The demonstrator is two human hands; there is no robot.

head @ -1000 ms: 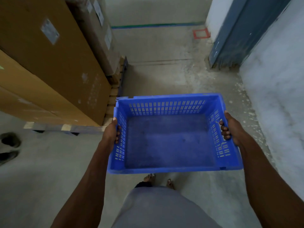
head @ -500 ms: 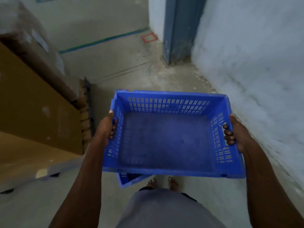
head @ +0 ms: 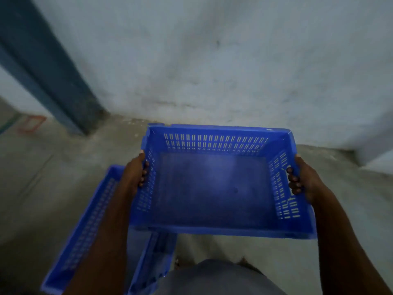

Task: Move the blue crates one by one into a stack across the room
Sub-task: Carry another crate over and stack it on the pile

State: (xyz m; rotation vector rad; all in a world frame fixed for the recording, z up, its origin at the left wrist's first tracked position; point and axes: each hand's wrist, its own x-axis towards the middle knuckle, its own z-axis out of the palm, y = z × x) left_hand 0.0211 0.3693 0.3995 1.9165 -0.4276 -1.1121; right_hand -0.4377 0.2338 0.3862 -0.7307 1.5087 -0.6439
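Note:
I carry an empty blue slotted crate [head: 212,188] in front of my waist, held level above the floor. My left hand [head: 135,174] grips its left side wall, fingers curled through the rim. My right hand [head: 304,179] grips the right side wall the same way. Below and to the left, a second blue crate [head: 85,226] sits on the concrete floor, partly hidden by my left arm and the carried crate.
A pale plastered wall [head: 212,60] stands close ahead. A dark blue door frame [head: 49,69] runs down the left. A red square marking [head: 32,124] lies on the concrete floor [head: 42,167] at far left. My grey garment and feet show at the bottom.
My view has swung right: the cardboard boxes and pallet have left the frame and the wall now fills it. More of the floor crate has appeared at lower left. My grip is unchanged.

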